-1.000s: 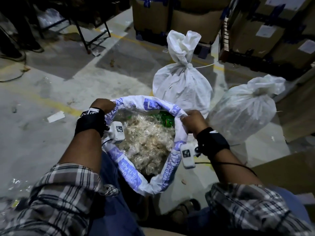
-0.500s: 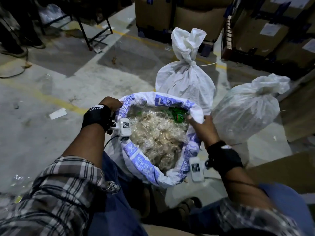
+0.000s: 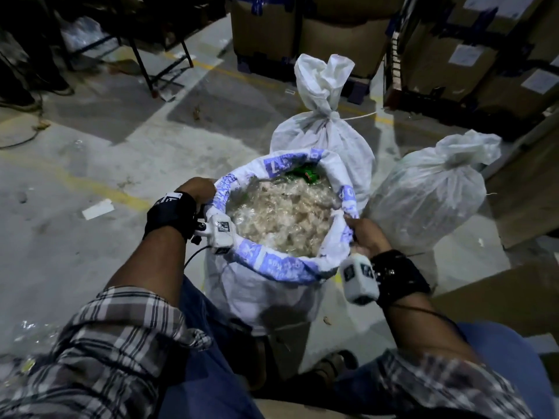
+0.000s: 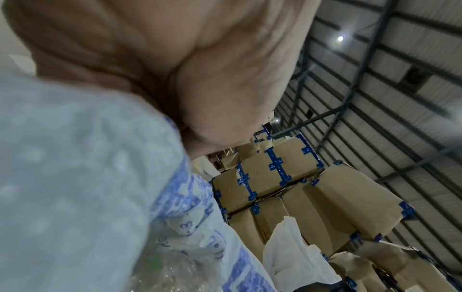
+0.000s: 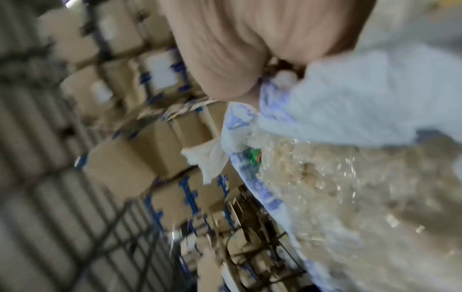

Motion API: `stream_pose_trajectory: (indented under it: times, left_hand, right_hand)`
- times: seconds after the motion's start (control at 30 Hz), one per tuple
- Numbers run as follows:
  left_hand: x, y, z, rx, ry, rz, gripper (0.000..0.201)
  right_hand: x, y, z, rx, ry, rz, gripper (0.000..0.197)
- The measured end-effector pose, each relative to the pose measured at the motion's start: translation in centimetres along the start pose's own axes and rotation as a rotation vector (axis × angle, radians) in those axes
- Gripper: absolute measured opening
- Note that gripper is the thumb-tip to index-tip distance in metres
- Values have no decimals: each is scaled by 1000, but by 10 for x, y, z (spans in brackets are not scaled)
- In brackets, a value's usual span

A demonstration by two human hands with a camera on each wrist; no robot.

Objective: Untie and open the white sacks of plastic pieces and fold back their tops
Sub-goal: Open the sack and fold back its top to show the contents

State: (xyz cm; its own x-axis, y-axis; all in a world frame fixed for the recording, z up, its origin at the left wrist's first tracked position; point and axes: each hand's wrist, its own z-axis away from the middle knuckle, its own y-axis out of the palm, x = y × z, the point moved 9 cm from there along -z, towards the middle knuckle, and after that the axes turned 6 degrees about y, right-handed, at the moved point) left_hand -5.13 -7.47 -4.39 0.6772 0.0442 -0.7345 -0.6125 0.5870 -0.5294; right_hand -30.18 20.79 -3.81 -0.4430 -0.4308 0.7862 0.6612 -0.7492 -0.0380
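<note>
An open white sack stands on the floor in front of me, its blue-printed top rolled back into a rim. Pale clear plastic pieces fill it, with a green scrap at the far side. My left hand grips the rim on the left; my right hand grips it on the right. The wrist views show each palm closed over the rolled fabric. Behind stands a tied white sack with a knotted neck. A second tied sack leans at the right.
Stacked cardboard boxes with blue tape line the back and right. A cardboard sheet lies at the right. A metal table leg frame stands at the back left. Concrete floor with yellow lines spreads to the left.
The open sack now stands more upright and farther from me. Both hands have slid along the rolled rim, the right hand lower on its side, and the rim looks rounder.
</note>
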Motion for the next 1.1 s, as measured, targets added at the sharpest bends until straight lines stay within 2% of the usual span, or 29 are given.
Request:
stream_pose_trajectory:
  times: [0.03,0.07,0.1,0.13,0.17,0.27,0.3,0.4,0.5,0.53,0.57,0.6,0.63,0.67,0.7,0.73,0.77,0.87,1.0,1.1]
  left_hand:
    - [2,0,3,4,-41,49,41]
    - [5,3,7,39,-17,-76,45]
    - [-1,0,1,39,76,-337,50]
    - [-5,-1,3,70,121,-449,51]
    - [-6,-7,4,52,88,-455,48]
    - [8,-17,-6,42,-16,-313,48]
    - [8,-14,-7,51,-10,-259,51]
    - [6,-10,-5,12,-13,-103,49]
    - [5,-5,0,2,31,-36,52]
    - [4,-3,3,6,34,2,51]
    - [3,-2,6,-14,44,111,49]
    - [5,-2,11,-54,-18,326,40]
    - [2,4,15,-39,-79,560,28]
    - [-1,9,19,-30,-76,704,19]
    - [-2,11,21,-40,-75,727,17]
    - [5,12,23,-72,-137,735,17]
    - [7,7,28,-90,-164,642,19]
    - [16,1,37,-34,-192,221,34]
    - [18,10,36,39,-215,351,36]
    - [14,3,26,-34,-116,375,38]
  right_hand:
    - [4,0,-3,6,-23,-28,13]
    - [6,0,-6,29,-52,-82,15]
    - [5,0,-11,70,-57,-167,18]
    - [2,-1,-13,103,-37,-248,19]
    - [-2,-2,-15,138,-6,-309,21]
    - [-7,-15,-24,155,47,-345,35]
    - [-5,-16,-23,171,40,-353,38]
    - [-9,-16,-11,164,13,-363,34]
    - [-36,-16,12,61,90,-27,37]
    - [-45,-16,19,62,128,19,34]
    - [-50,-11,25,110,151,-21,27]
    - [-53,-5,30,171,178,-115,22]
    - [-55,-1,32,214,212,-236,21]
    - [-55,-1,33,232,244,-342,21]
    - [-53,-4,29,214,268,-430,20]
    - [-52,-8,25,180,281,-497,19]
    - [-48,-11,25,151,278,-549,17]
    - [-39,-13,20,123,254,-621,16]
    - [-34,-7,20,133,237,-703,22]
    - [-40,0,19,120,238,-748,29]
